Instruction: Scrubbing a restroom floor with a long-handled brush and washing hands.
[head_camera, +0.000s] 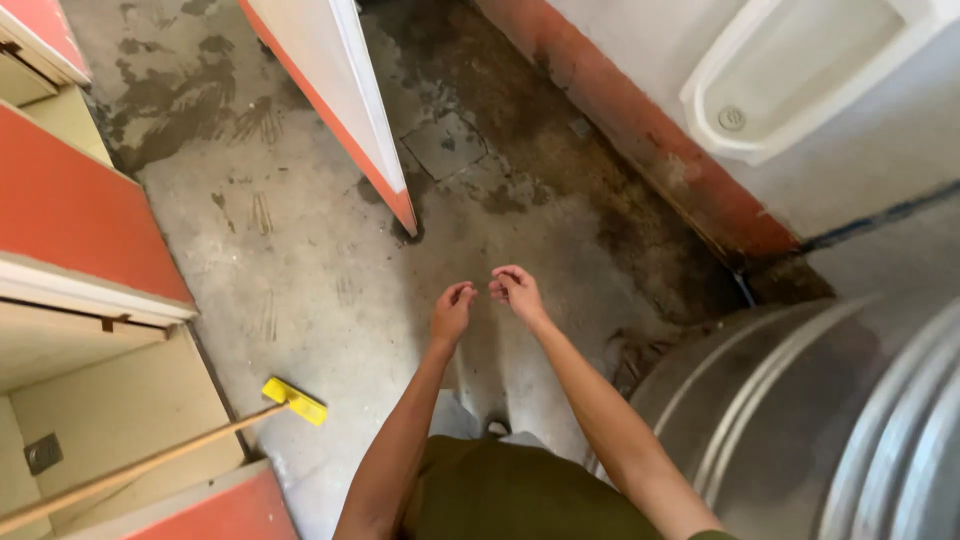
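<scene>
Head view: left hand (452, 312) and right hand (517, 292) hang close together at centre, fingers loosely curled, holding nothing. Nearest implement is the broom (160, 455), lower left: yellow head on the floor, wooden handle slanting toward the frame corner. Judged light and rigid; grip the handle mid-length, where the bare wood should give dry purchase. Bristle condition cannot be confirmed at this distance. Concrete floor (320, 260) is stained and damp-looking, probably slick. Orange-edged partition (335, 90) stands ahead, wall urinal (800, 80) upper right, ribbed metal drum (820, 420) lower right.
</scene>
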